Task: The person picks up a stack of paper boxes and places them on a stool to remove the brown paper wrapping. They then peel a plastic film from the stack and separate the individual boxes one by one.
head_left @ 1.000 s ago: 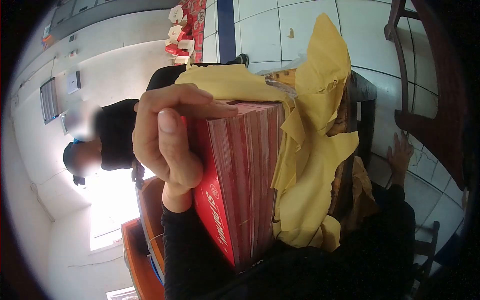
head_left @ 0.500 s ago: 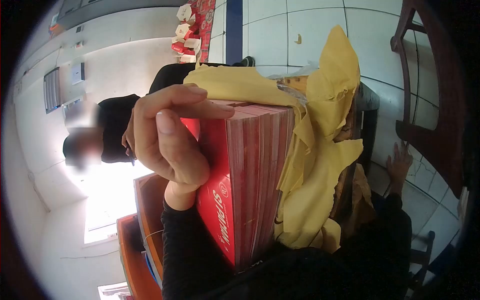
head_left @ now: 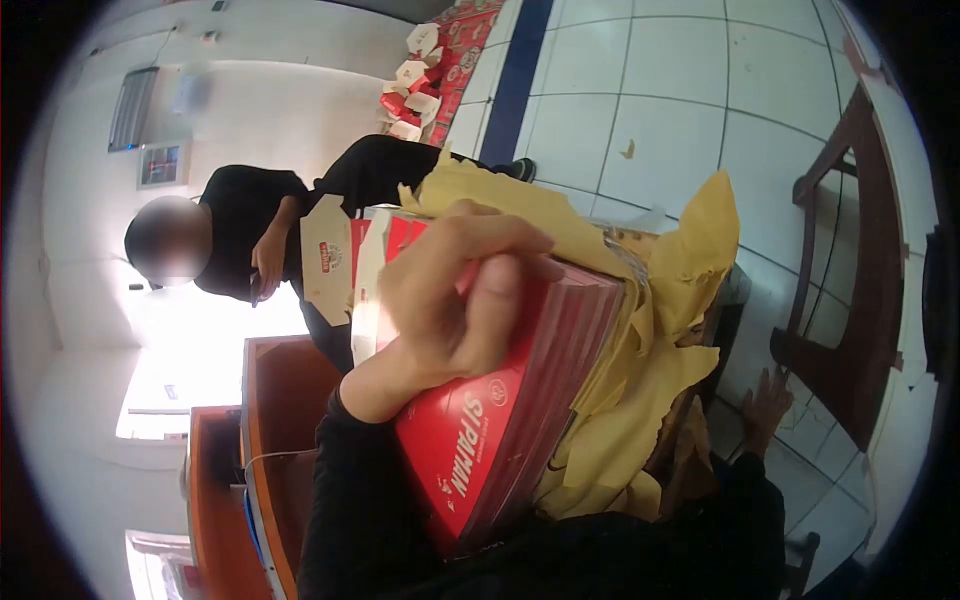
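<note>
Carton stack [head_left: 505,420]: one; left grip [head_left: 455,300] curled over it, cannot tell if pinching; right grip [head_left: 767,408] spread.

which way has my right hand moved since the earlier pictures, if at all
No, not noticeably: your right hand keeps its place beside the corner of the brown wooden frame; the whole view has shifted instead.

Three hands show: two the wearer's own, the left hand [head_left: 455,290] and right hand [head_left: 768,408], and one a bystander's hand [head_left: 270,255]. There is one bystander [head_left: 235,225], one red stack [head_left: 465,430] with layers too tightly packed to count, one wooden chair [head_left: 835,385], two orange cabinets [head_left: 215,530], one framed picture [head_left: 162,165] and one floor scrap [head_left: 627,150]. The far boxes [head_left: 422,40] overlap, at least four
</note>
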`<move>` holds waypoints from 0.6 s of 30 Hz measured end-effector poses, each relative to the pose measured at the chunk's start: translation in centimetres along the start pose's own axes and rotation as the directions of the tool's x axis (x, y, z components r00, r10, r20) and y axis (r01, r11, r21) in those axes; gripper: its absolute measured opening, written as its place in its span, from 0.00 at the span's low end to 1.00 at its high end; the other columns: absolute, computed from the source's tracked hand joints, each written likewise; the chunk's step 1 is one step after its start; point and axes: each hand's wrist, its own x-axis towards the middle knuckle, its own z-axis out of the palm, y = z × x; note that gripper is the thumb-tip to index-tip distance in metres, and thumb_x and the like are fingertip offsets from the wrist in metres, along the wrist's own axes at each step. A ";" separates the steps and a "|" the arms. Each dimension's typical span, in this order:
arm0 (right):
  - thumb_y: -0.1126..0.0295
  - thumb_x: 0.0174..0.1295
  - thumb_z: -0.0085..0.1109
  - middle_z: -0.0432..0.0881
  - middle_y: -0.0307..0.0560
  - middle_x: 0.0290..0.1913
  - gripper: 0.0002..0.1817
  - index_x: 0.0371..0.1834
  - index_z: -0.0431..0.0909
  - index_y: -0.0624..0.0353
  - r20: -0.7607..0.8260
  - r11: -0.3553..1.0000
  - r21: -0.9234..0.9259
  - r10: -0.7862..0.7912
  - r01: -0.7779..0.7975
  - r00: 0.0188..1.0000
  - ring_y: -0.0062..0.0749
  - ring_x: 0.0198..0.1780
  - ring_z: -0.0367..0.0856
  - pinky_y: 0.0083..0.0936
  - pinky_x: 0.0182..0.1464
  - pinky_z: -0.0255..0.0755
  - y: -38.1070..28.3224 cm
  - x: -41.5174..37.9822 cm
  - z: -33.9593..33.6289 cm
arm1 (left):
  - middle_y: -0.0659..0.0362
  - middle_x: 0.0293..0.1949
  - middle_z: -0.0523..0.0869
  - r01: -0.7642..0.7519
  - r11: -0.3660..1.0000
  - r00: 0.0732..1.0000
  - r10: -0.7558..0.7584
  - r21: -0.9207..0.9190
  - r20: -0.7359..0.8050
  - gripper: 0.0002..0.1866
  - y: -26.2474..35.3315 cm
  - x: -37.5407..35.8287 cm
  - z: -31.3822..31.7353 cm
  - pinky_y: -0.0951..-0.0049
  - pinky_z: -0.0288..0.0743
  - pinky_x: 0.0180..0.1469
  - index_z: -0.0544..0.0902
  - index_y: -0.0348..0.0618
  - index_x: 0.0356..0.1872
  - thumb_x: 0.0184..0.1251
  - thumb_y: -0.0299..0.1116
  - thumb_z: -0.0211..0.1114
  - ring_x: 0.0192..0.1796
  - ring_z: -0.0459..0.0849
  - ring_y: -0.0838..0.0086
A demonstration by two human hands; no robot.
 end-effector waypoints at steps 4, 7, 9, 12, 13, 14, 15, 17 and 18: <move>0.62 0.56 0.59 0.59 0.53 0.74 0.34 0.69 0.65 0.53 -0.101 0.997 0.007 -0.074 0.075 0.992 0.48 0.73 0.57 0.53 0.67 0.51 0.2 0.3 -0.4 | 0.54 0.30 0.85 -0.027 0.998 1.000 0.027 0.050 -0.002 0.09 0.0 0.4 0.3 0.73 0.75 0.36 0.79 0.33 0.39 0.59 0.17 0.53 0.32 0.82 0.69; 0.63 0.55 0.59 0.59 0.55 0.73 0.35 0.69 0.65 0.54 -0.100 0.998 0.009 -0.062 0.064 0.993 0.49 0.72 0.59 0.53 0.65 0.53 -0.3 0.4 -0.7 | 0.52 0.40 0.84 -0.047 0.999 0.999 0.047 0.011 -0.015 0.09 -0.4 0.5 0.3 0.72 0.75 0.44 0.79 0.35 0.41 0.58 0.20 0.59 0.43 0.82 0.65; 0.62 0.56 0.59 0.59 0.54 0.73 0.34 0.69 0.64 0.54 -0.079 0.998 -0.004 -0.070 0.070 0.994 0.48 0.73 0.57 0.53 0.66 0.52 0.0 0.7 -0.6 | 0.46 0.48 0.82 -0.107 0.987 0.991 0.096 0.117 0.096 0.10 0.2 0.6 -1.3 0.67 0.75 0.48 0.77 0.37 0.44 0.67 0.32 0.59 0.48 0.82 0.62; 0.62 0.59 0.57 0.58 0.52 0.74 0.33 0.70 0.63 0.52 -0.077 0.995 0.016 -0.101 0.102 0.992 0.47 0.74 0.56 0.55 0.67 0.51 0.1 0.3 -0.3 | 0.48 0.50 0.82 -0.085 0.996 0.927 0.093 -0.038 0.364 0.15 1.7 -1.9 -5.6 0.64 0.74 0.53 0.80 0.39 0.46 0.62 0.37 0.65 0.54 0.81 0.58; 0.62 0.59 0.56 0.58 0.53 0.74 0.33 0.70 0.62 0.52 -0.081 0.992 0.045 -0.112 0.116 0.990 0.47 0.74 0.57 0.54 0.66 0.52 0.1 0.5 -0.5 | 0.48 0.52 0.82 -0.014 0.999 0.905 0.027 -0.033 0.425 0.17 2.8 -3.2 -7.1 0.61 0.72 0.56 0.81 0.40 0.47 0.61 0.39 0.67 0.57 0.79 0.57; 0.62 0.59 0.56 0.58 0.53 0.74 0.33 0.70 0.62 0.52 -0.090 0.990 0.069 -0.119 0.126 0.989 0.47 0.73 0.57 0.54 0.66 0.53 0.2 0.8 -0.6 | 0.47 0.53 0.81 0.050 0.998 0.877 -0.031 -0.027 0.480 0.20 4.2 -5.1 -8.7 0.59 0.70 0.58 0.81 0.40 0.48 0.59 0.41 0.68 0.59 0.78 0.57; 0.62 0.60 0.56 0.57 0.53 0.74 0.33 0.71 0.61 0.52 -0.057 0.993 0.039 -0.106 0.108 0.993 0.47 0.73 0.57 0.54 0.65 0.52 -0.1 1.1 -1.0 | 0.47 0.54 0.81 0.111 0.994 0.843 -0.083 -0.021 0.532 0.22 5.6 -6.9 -9.8 0.57 0.69 0.60 0.82 0.41 0.50 0.57 0.44 0.70 0.61 0.77 0.56; 0.62 0.61 0.55 0.56 0.53 0.75 0.33 0.71 0.60 0.52 0.013 0.997 -0.034 -0.076 0.076 0.997 0.46 0.73 0.56 0.54 0.65 0.52 -0.5 0.7 -1.4 | 0.47 0.57 0.80 0.175 0.985 0.834 -0.153 0.009 0.530 0.26 8.3 -10.2 -11.5 0.52 0.65 0.63 0.81 0.43 0.52 0.54 0.47 0.72 0.62 0.75 0.55; 0.62 0.62 0.55 0.60 0.53 0.72 0.31 0.69 0.63 0.53 -0.056 0.990 -0.097 -0.108 0.102 0.993 0.45 0.70 0.61 0.52 0.63 0.55 -0.9 0.6 -1.7 | 0.46 0.58 0.79 0.213 0.977 0.829 -0.192 0.021 0.525 0.29 9.5 -12.1 -11.8 0.50 0.63 0.64 0.81 0.44 0.54 0.53 0.48 0.73 0.62 0.75 0.55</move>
